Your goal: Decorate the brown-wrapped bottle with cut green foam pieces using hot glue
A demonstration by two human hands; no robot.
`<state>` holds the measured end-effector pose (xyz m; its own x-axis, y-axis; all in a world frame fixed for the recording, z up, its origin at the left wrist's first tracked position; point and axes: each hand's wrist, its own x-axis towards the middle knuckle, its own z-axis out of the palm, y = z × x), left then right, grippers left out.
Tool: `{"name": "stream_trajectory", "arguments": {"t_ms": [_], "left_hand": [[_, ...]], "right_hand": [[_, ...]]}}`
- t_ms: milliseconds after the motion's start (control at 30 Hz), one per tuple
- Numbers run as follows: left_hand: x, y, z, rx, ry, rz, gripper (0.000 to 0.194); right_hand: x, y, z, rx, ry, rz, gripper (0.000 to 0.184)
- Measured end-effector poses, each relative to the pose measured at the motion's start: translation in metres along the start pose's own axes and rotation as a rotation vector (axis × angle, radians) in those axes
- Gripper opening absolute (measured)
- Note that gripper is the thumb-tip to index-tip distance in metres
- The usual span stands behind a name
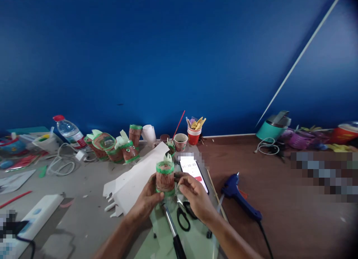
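My left hand (147,197) is wrapped round a brown painted tube (165,180) with green bands at its top and bottom. A pale pronged piece (168,158) stands up behind its top rim. My right hand (194,194) is close by the tube's right side, fingers curled and pressed together; whatever they pinch is hidden or too small to name. Below the hands lie black-handled scissors (184,218) and a metal rod with a black handle (171,221), both on a pale green sheet (156,247).
Similar painted tubes (130,152) stand at the back left beside a water bottle (71,132). White paper (140,180) lies left of centre. A phone (192,169) and a blue glue gun (242,197) are on the right. A red cup (194,136) holds plastic forks.
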<state>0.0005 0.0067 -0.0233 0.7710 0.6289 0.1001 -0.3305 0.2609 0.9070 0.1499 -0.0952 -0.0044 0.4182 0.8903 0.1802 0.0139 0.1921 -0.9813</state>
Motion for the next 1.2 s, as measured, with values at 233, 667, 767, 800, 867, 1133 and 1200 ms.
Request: {"name": "stream_trajectory", "arguments": {"t_ms": [233,667,767,800,867,1133,1200], "left_hand": [[-0.005,-0.003,-0.003,0.078,-0.053,-0.013,0.060],[-0.004,0.007,0.003,-0.042,0.088,-0.068,0.050],[-0.004,0.003,0.000,-0.018,0.116,-0.092,0.048],[-0.004,0.002,0.000,-0.009,0.122,-0.092,0.048],[-0.004,0.002,-0.001,0.000,0.131,-0.091,0.047],[-0.002,0.005,0.002,-0.036,0.161,-0.061,0.046],[-0.002,0.005,0.001,-0.046,0.175,-0.069,0.047]], "right_hand": [[-0.002,0.005,0.002,-0.029,0.030,-0.010,0.009],[0.002,0.009,0.002,-0.054,0.166,0.146,0.009],[0.001,0.010,0.002,-0.062,0.160,0.144,0.008],[0.002,0.010,0.002,-0.056,0.159,0.148,0.008],[0.002,0.010,0.002,-0.032,0.164,0.160,0.008],[0.005,0.013,0.002,0.077,0.167,0.199,0.010],[0.005,0.015,0.001,0.072,0.168,0.206,0.011]]}}
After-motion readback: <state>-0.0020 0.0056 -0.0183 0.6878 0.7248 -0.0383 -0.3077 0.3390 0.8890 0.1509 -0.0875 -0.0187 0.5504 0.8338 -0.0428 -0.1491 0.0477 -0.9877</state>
